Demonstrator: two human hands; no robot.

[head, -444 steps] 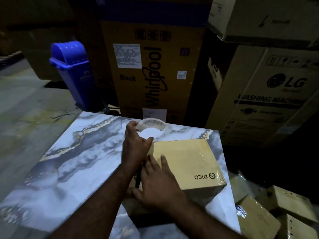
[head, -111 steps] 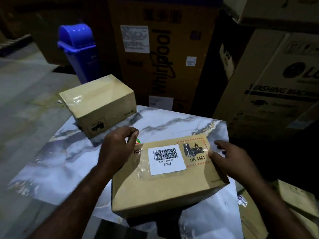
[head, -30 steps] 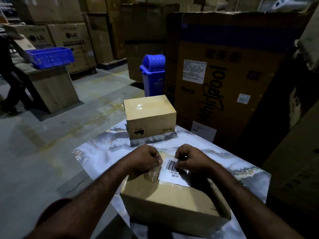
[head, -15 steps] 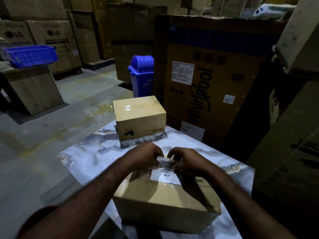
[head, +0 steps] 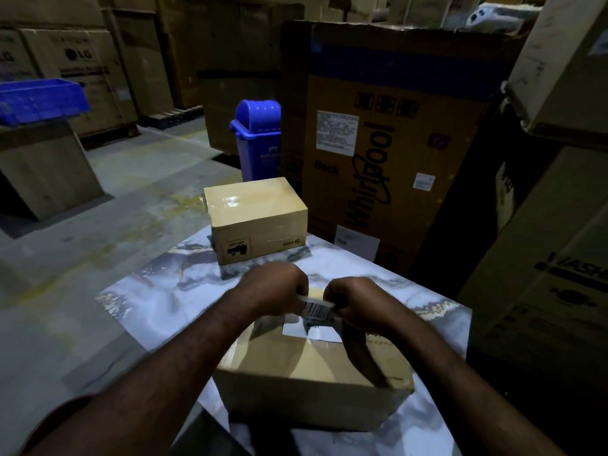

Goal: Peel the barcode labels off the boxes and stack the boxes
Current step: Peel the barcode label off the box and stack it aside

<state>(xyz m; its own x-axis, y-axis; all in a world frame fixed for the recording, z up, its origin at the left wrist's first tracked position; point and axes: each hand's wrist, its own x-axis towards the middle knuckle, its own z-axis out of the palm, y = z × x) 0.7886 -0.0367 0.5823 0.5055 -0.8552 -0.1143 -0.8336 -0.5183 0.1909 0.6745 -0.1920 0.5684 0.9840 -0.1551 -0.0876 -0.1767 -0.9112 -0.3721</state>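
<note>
A tan cardboard box (head: 309, 373) lies near me on the marble-patterned table (head: 158, 301). Its white barcode label (head: 317, 319) is curled up at the far edge and still stuck along its near part. My left hand (head: 276, 287) and my right hand (head: 353, 302) both pinch that lifted far edge, knuckles up, close together over the box top. A second tan box (head: 258, 218), wrapped in shiny film and with no barcode label showing, stands at the table's far edge, apart from both hands.
A blue swing-lid bin (head: 258, 138) stands on the floor behind the far box. A tall Whirlpool carton (head: 378, 153) rises beyond the table, with washing-machine cartons (head: 552, 258) at right. A blue crate (head: 39, 100) rests on a wooden stand at left.
The label's far edge has come up off the box and folded toward me, both hands pinching it. The view has shifted slightly; the far box has not moved.
</note>
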